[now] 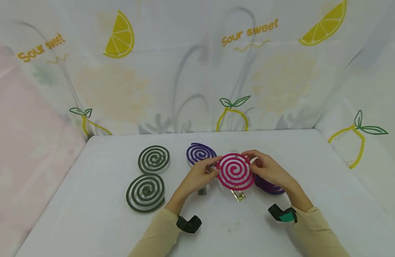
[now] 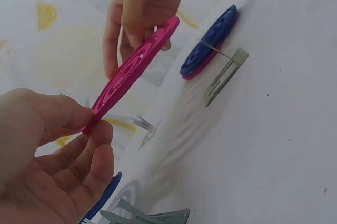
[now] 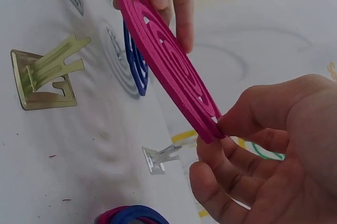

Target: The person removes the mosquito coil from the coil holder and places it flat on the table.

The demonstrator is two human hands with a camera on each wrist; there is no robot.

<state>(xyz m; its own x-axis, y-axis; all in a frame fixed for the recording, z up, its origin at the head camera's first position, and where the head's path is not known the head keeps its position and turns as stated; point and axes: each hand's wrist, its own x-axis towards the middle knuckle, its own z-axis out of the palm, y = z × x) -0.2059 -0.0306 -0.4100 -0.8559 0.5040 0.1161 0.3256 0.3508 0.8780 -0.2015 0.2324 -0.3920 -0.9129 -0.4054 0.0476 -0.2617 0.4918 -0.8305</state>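
Observation:
A pink mosquito coil (image 1: pixel 236 171) is held level above the table between both hands. My left hand (image 1: pixel 198 175) pinches its left edge between thumb and fingers. Its opposite edge is pinched by my right hand (image 1: pixel 270 170), whose thumb and fingertips show closely in the right wrist view. Under the coil a gold metal coil stand (image 3: pixel 50 74) rests on the table, its prong angled up. Behind is a silver stand (image 3: pixel 158 159). A blue-purple coil (image 1: pixel 197 151) lies just beyond the left hand, partly hidden by it.
Two dark green coils (image 1: pixel 153 159) (image 1: pixel 142 198) lie at the left, the nearer one touching or almost touching the farther. Right of the pink coil sits a stack of blue and pink coils (image 1: pixel 270 188). A grey metal stand (image 1: pixel 202 191) is near the left wrist.

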